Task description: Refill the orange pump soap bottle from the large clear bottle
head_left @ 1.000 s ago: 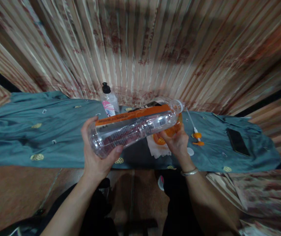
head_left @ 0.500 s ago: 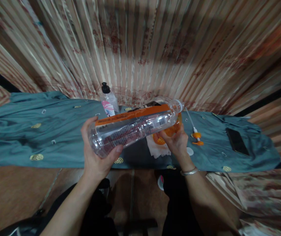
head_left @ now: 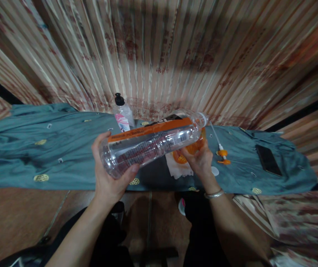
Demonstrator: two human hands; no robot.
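Observation:
My left hand [head_left: 110, 174] is wrapped round the base of a large clear plastic bottle [head_left: 153, 141] with an orange and black label. The bottle lies tilted, its neck up and to the right. Below the neck, my right hand [head_left: 202, 161] grips an orange see-through bottle [head_left: 194, 148], partly hidden by the clear one. The clear bottle's mouth is over or close to the orange bottle's top; whether they touch I cannot tell. Under the orange bottle lies a white tissue [head_left: 177, 168].
An orange pump head [head_left: 222, 156] with its tube lies right of my right hand, beside a white round cap [head_left: 215, 171]. Further right is a black phone [head_left: 268, 160]. A clear bottle with a black cap [head_left: 124, 115] stands at the back, by the curtain [head_left: 148, 55]. A green cloth [head_left: 72, 155] covers the table.

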